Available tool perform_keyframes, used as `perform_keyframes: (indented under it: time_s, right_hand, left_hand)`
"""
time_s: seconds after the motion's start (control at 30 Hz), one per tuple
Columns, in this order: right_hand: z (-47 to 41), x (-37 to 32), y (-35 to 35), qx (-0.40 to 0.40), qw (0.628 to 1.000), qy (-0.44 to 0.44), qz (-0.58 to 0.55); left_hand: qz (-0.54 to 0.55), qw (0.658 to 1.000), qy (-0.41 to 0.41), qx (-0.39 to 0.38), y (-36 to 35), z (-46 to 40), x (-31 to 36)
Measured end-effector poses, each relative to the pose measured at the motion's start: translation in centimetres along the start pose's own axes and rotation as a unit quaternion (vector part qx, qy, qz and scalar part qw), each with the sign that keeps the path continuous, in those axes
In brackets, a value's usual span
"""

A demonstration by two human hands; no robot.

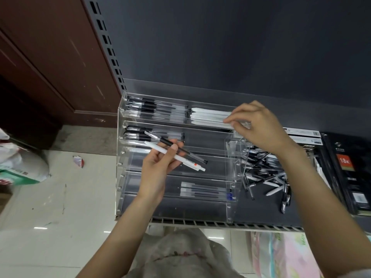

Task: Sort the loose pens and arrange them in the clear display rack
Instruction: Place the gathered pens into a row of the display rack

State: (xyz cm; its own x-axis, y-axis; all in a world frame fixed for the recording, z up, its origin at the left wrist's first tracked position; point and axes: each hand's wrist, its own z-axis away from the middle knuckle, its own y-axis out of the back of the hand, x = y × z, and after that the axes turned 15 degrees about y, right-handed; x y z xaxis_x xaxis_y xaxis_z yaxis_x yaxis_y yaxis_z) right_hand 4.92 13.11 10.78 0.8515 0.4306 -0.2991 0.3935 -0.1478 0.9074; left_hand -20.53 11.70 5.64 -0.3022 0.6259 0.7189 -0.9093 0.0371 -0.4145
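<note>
shelf (261, 209): dark shop shelf, clear rack (228, 177) on it
pile (265, 173): loose pens right of rack
left hand (158, 169): grips black pen (192, 153) and white pen (180, 157) over rack
right hand (259, 125): fingertips pinching at white pens (210, 117), top tier
risk: two-pen grip loose, one could slip into wrong tier

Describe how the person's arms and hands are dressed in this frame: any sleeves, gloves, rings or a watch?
Both forearms are bare as far as the frame shows, with no sleeves in view. The left hand and right hand wear no gloves, and no rings, watch or wristband can be seen on either wrist.
</note>
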Motion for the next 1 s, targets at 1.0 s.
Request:
perform_keyframes:
  time_s: [1.0]
  right_hand:
    - [4.0,-14.6,-6.8,0.065,0.955,-0.153,-0.244]
  left_hand:
    - [-0.037,0.999,-0.009,-0.021,2.1,3.5,-1.2]
